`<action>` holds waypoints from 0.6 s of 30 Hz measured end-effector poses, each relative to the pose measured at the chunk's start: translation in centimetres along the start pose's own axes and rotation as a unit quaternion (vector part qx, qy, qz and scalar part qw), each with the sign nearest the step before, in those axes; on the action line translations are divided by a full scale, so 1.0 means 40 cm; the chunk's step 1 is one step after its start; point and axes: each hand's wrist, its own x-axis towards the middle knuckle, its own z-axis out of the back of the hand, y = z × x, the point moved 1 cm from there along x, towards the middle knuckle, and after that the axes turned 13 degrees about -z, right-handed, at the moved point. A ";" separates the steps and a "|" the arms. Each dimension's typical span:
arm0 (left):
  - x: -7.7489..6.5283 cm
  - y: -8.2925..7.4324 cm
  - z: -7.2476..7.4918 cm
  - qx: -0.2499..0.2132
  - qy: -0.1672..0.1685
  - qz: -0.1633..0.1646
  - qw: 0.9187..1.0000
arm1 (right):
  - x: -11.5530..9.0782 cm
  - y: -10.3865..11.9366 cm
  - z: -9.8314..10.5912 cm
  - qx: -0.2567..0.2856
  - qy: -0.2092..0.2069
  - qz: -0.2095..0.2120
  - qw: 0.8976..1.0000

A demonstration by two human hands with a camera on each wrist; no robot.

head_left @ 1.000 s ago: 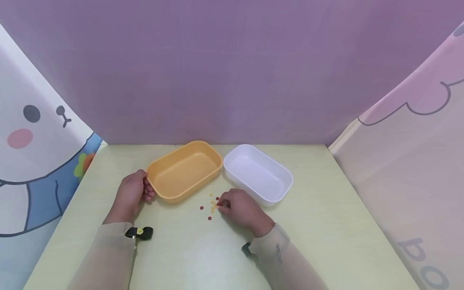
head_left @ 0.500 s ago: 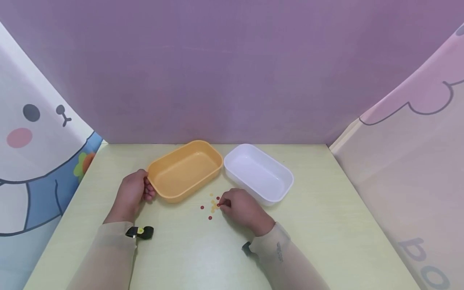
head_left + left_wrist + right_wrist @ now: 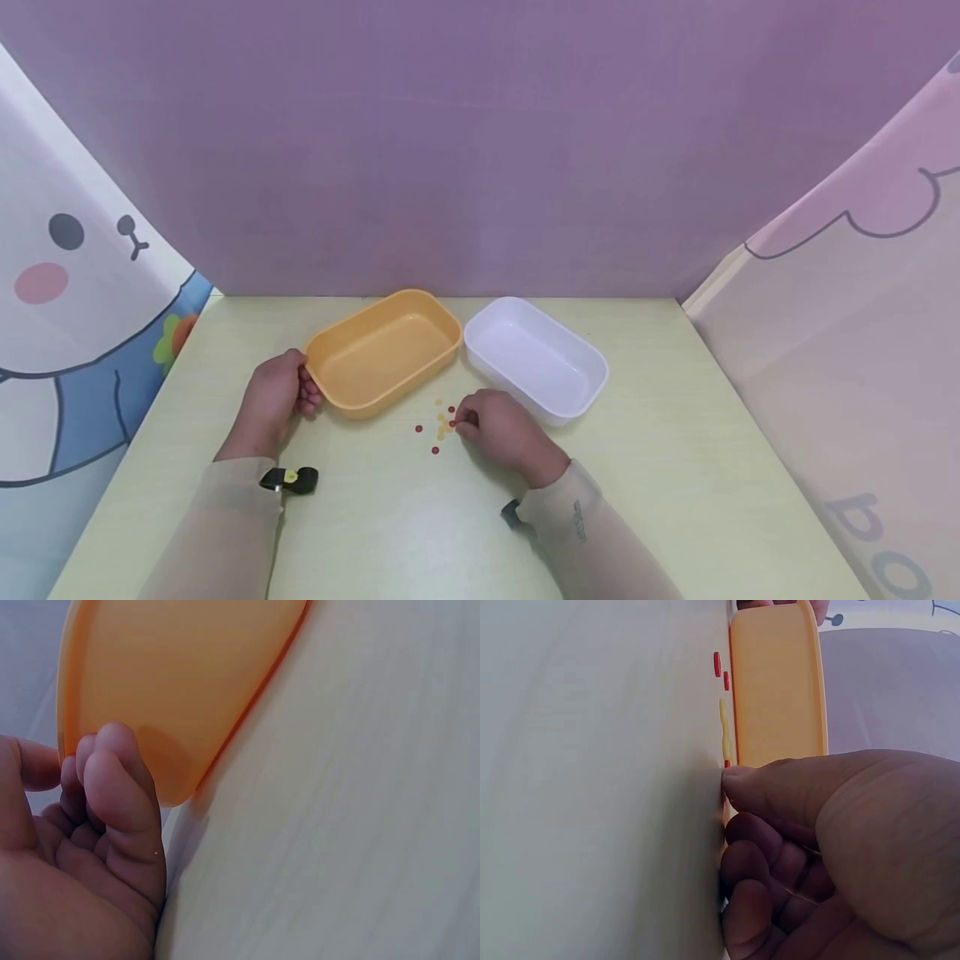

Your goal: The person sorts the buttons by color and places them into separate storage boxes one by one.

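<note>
In the head view, my left hand grips the left corner of an orange tray, with its thumb at the rim. The left wrist view shows the fingers curled against the end of that tray. My right hand is low over the table, its thumb and forefinger pinching a small red disc. Several small yellow discs lie just left of those fingertips. Other red discs lie around them, one nearer me. The right wrist view shows the thumb tip against the tabletop.
A white tray stands behind my right hand, its corner close to the orange tray's. Both trays look empty inside. The pale table meets a purple backdrop at the rear, with printed cloth at both sides.
Both hands hold nearly the same places throughout. The trays and discs stay where they were; the view shifts only slightly.
</note>
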 end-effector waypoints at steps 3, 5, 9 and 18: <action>-0.001 0.000 0.000 0.001 0.000 -0.003 1.000 | 0.001 0.000 0.000 -0.002 -0.001 -0.004 1.000; -0.003 0.002 0.002 0.004 -0.001 -0.003 1.000 | 0.001 0.000 -0.002 -0.003 0.000 -0.009 1.000; -0.005 0.005 0.005 0.009 -0.004 -0.003 1.000 | 0.000 0.003 -0.002 0.001 0.003 -0.018 1.000; -0.004 0.001 0.004 0.003 0.000 -0.006 1.000 | -0.008 0.007 0.015 0.034 0.009 -0.028 0.999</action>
